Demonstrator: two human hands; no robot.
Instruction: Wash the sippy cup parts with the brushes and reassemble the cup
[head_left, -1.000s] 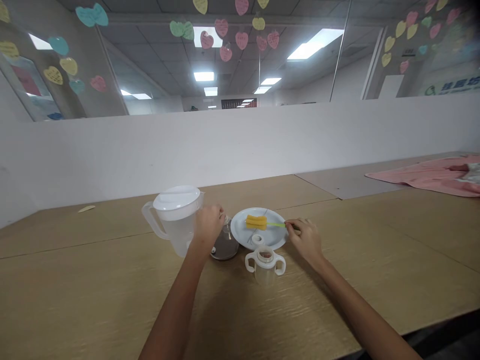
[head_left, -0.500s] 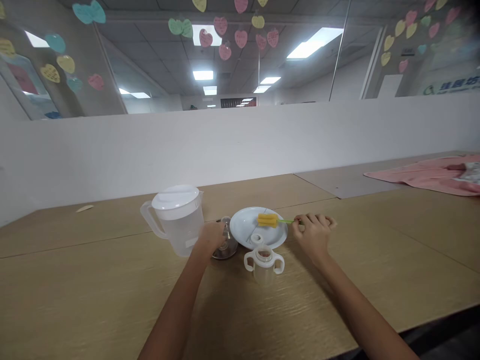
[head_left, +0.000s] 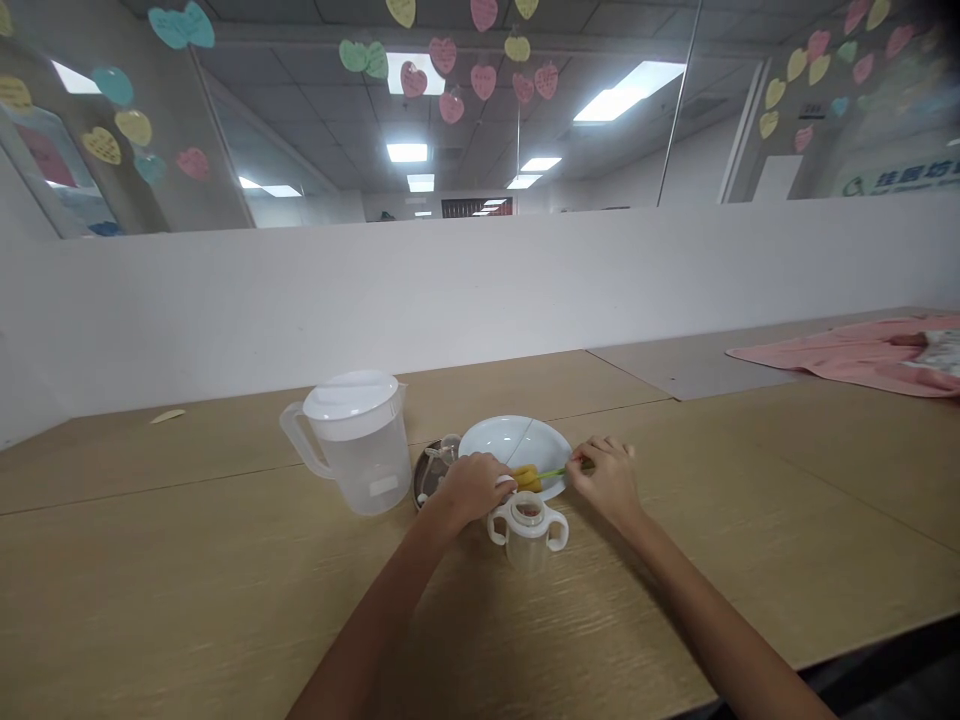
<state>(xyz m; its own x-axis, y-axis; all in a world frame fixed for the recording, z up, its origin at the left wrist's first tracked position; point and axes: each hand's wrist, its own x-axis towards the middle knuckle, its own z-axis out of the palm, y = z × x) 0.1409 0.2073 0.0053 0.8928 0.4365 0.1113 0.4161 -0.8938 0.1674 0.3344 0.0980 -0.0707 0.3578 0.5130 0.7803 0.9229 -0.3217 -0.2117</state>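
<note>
My right hand point(head_left: 609, 478) is closed round the green handle of a bottle brush with a yellow sponge head point(head_left: 527, 478). That sponge head is low over the white bowl point(head_left: 551, 445), close to the fingers of my left hand point(head_left: 474, 488). My left hand is closed on a small white ring point(head_left: 506, 482) at the bowl's near left rim, partly hidden by the fingers. In front of the bowl stands an uncapped baby bottle point(head_left: 528, 540) with two white handles. Left of the bowl, a round metal tray point(head_left: 424, 478) holds small clear parts, some behind my left hand.
A clear plastic pitcher point(head_left: 367, 455) with a white lid stands left of the tray. Pink cloth point(head_left: 840, 355) lies at the far right, and a flat pale piece point(head_left: 168, 416) at the far left. Behind the table rises a white wall point(head_left: 480, 290) with glass above.
My left hand has moved right from the metal tray to the white ring at the bowl. My right hand has come left and slightly down, bringing the sponge head near the ring.
</note>
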